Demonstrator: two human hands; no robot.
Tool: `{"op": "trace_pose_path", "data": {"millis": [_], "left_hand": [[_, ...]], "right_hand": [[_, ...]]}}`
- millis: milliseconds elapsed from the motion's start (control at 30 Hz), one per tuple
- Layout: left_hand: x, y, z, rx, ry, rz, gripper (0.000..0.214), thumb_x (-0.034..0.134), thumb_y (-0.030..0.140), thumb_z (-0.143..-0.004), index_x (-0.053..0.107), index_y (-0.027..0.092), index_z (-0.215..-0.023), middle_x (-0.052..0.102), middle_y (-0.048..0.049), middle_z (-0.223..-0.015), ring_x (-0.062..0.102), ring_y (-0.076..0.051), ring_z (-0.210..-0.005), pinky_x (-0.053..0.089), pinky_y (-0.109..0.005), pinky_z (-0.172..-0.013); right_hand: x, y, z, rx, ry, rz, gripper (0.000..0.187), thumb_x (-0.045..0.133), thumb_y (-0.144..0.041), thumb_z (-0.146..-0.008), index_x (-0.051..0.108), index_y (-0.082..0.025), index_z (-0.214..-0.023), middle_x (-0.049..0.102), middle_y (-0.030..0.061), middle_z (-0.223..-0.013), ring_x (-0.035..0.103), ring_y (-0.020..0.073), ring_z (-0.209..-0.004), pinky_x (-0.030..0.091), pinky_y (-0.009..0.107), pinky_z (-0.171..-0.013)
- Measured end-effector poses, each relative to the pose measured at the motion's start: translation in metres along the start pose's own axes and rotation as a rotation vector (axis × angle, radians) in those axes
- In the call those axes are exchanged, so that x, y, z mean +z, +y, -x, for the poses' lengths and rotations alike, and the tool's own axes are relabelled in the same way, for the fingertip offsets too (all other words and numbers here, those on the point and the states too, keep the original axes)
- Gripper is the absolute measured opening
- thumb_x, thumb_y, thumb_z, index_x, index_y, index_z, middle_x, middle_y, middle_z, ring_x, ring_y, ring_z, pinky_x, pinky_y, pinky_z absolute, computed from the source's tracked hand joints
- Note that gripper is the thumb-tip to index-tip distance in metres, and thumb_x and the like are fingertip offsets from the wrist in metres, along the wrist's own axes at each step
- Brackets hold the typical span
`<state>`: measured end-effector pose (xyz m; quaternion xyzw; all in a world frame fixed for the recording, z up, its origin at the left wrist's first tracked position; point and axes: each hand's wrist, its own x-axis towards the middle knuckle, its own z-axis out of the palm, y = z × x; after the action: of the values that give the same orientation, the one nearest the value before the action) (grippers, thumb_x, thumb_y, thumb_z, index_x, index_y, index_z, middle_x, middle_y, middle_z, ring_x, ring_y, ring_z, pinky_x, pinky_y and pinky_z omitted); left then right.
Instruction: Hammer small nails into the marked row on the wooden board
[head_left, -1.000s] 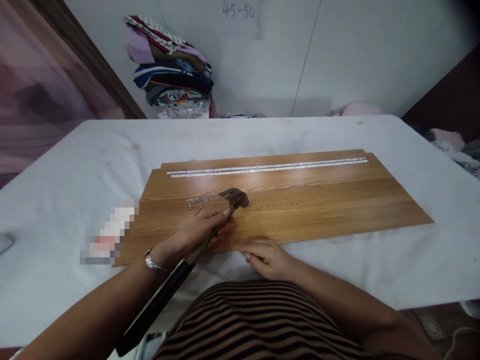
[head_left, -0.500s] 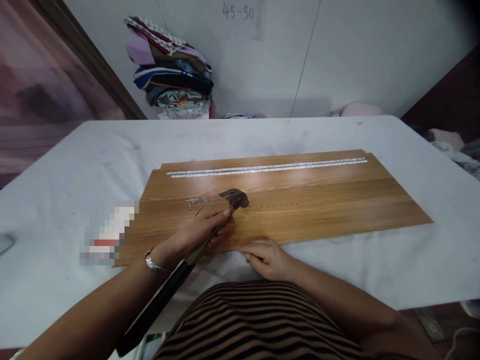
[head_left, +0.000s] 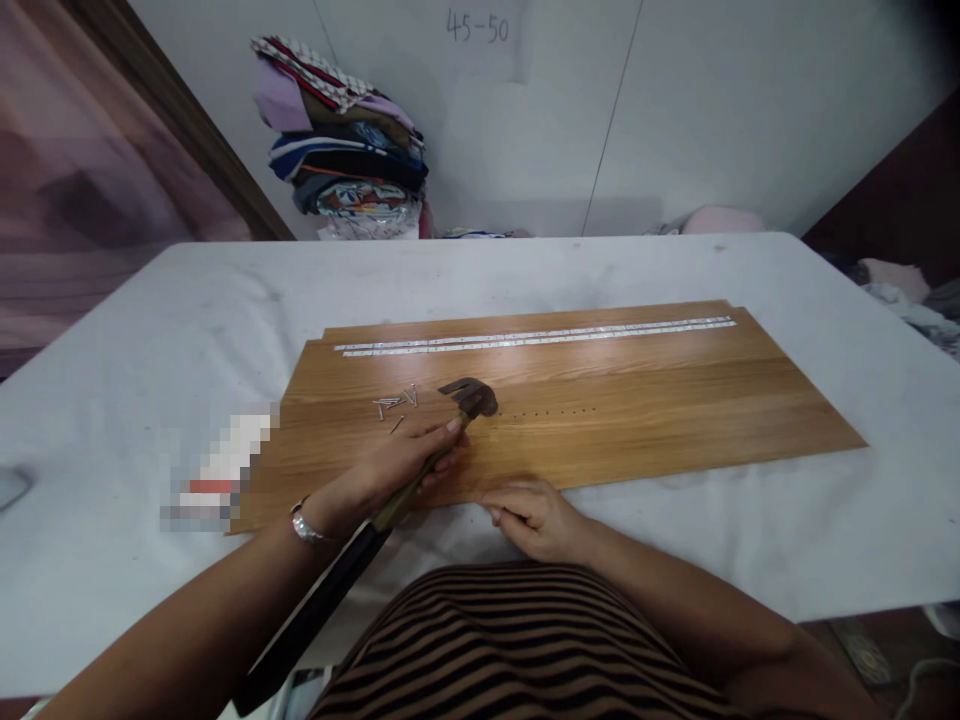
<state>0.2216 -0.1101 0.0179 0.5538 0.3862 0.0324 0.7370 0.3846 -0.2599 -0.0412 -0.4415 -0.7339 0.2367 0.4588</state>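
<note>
A claw hammer point(head_left: 476, 398) is in my left hand point(head_left: 409, 458), gripped on the handle just below the metal head. Its head lies over the wood-grain board point(head_left: 675, 385), and the black grip slants down under my forearm. My right hand point(head_left: 532, 515) rests at the board's front edge with fingers curled together; whether something is inside them is hidden. A row of small dark dots point(head_left: 547, 412) runs rightward from the hammer head, too small to tell if they are holes or nail heads. Several loose nails point(head_left: 391, 403) lie on the board left of the hammer.
Two long white marked strips point(head_left: 525, 340) lie along the board's far side. A white-covered table point(head_left: 862, 540) carries the board. A blurred-out white and red item point(head_left: 229, 465) lies at the board's left. Folded clothes point(head_left: 345, 140) are stacked behind the table against the wall.
</note>
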Motion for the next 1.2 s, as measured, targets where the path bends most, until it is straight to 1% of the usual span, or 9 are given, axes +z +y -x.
{"op": "trace_pose_path", "data": {"millis": [100, 333, 467, 567, 767, 900, 1067, 1200], "left_hand": [[0.0002, -0.0014, -0.0012, 0.003, -0.009, -0.002, 0.043, 0.057, 0.060, -0.082, 0.059, 0.018, -0.086, 0.041, 0.0035, -0.058, 0.034, -0.008, -0.043, 0.022, -0.022, -0.038], [0.0011, 0.0043, 0.0033, 0.003, 0.043, -0.045, 0.046, 0.056, 0.062, -0.082, 0.059, 0.016, -0.090, 0.043, 0.0044, -0.057, 0.036, -0.007, -0.040, 0.023, -0.020, -0.037], [0.0015, 0.0016, 0.0012, 0.001, 0.014, -0.019, 0.045, 0.056, 0.060, -0.083, 0.058, 0.016, -0.088, 0.042, 0.0047, -0.057, 0.035, -0.006, -0.040, 0.022, -0.020, -0.037], [0.0009, -0.0013, -0.0006, -0.013, -0.005, -0.004, 0.043, 0.056, 0.060, -0.083, 0.059, 0.017, -0.087, 0.042, 0.0041, -0.058, 0.034, -0.007, -0.041, 0.022, -0.020, -0.037], [0.0002, 0.0042, 0.0026, -0.002, 0.033, -0.020, 0.043, 0.057, 0.060, -0.082, 0.059, 0.018, -0.088, 0.042, 0.0041, -0.057, 0.034, -0.007, -0.040, 0.022, -0.021, -0.037], [0.0005, 0.0041, 0.0021, 0.002, 0.026, -0.020, 0.043, 0.057, 0.060, -0.083, 0.059, 0.017, -0.089, 0.043, 0.0040, -0.057, 0.035, -0.007, -0.041, 0.023, -0.021, -0.037], [0.0007, -0.0013, -0.0005, -0.029, -0.016, 0.016, 0.043, 0.057, 0.060, -0.082, 0.060, 0.018, -0.087, 0.042, 0.0037, -0.060, 0.034, -0.007, -0.043, 0.022, -0.020, -0.038], [0.0012, 0.0020, 0.0022, -0.036, 0.018, 0.005, 0.044, 0.057, 0.061, -0.081, 0.059, 0.018, -0.089, 0.042, 0.0041, -0.059, 0.034, -0.007, -0.042, 0.021, -0.020, -0.038]], "right_hand": [[-0.0005, -0.0007, -0.0010, -0.001, -0.014, 0.025, 0.027, 0.041, -0.013, -0.094, 0.064, -0.014, -0.107, 0.066, 0.0056, -0.074, 0.062, 0.0143, -0.069, 0.051, 0.025, -0.067], [0.0000, 0.0001, -0.0001, -0.008, 0.018, -0.014, 0.027, 0.042, -0.013, -0.093, 0.065, -0.013, -0.106, 0.065, 0.0049, -0.074, 0.060, 0.0134, -0.069, 0.050, 0.024, -0.066], [0.0006, 0.0004, -0.0003, -0.001, 0.005, -0.012, 0.028, 0.041, -0.013, -0.093, 0.065, -0.013, -0.107, 0.065, 0.0053, -0.074, 0.060, 0.0138, -0.069, 0.050, 0.025, -0.067], [0.0003, 0.0001, -0.0007, -0.016, 0.021, -0.018, 0.028, 0.041, -0.012, -0.093, 0.065, -0.013, -0.107, 0.065, 0.0050, -0.074, 0.060, 0.0137, -0.068, 0.050, 0.025, -0.066], [0.0003, 0.0013, 0.0006, 0.006, -0.010, 0.002, 0.028, 0.040, -0.014, -0.094, 0.065, -0.014, -0.107, 0.065, 0.0051, -0.074, 0.060, 0.0139, -0.069, 0.050, 0.025, -0.066], [-0.0006, -0.0003, -0.0010, -0.004, 0.000, -0.005, 0.029, 0.040, -0.013, -0.093, 0.065, -0.014, -0.109, 0.065, 0.0049, -0.073, 0.060, 0.0141, -0.068, 0.050, 0.025, -0.065], [-0.0016, -0.0023, -0.0030, -0.005, 0.003, -0.003, 0.027, 0.040, -0.013, -0.093, 0.065, -0.014, -0.104, 0.065, 0.0050, -0.073, 0.060, 0.0139, -0.067, 0.050, 0.025, -0.065], [-0.0018, -0.0025, -0.0032, 0.003, -0.017, 0.021, 0.027, 0.039, -0.013, -0.094, 0.064, -0.014, -0.105, 0.065, 0.0049, -0.072, 0.060, 0.0140, -0.067, 0.050, 0.024, -0.064]]}}
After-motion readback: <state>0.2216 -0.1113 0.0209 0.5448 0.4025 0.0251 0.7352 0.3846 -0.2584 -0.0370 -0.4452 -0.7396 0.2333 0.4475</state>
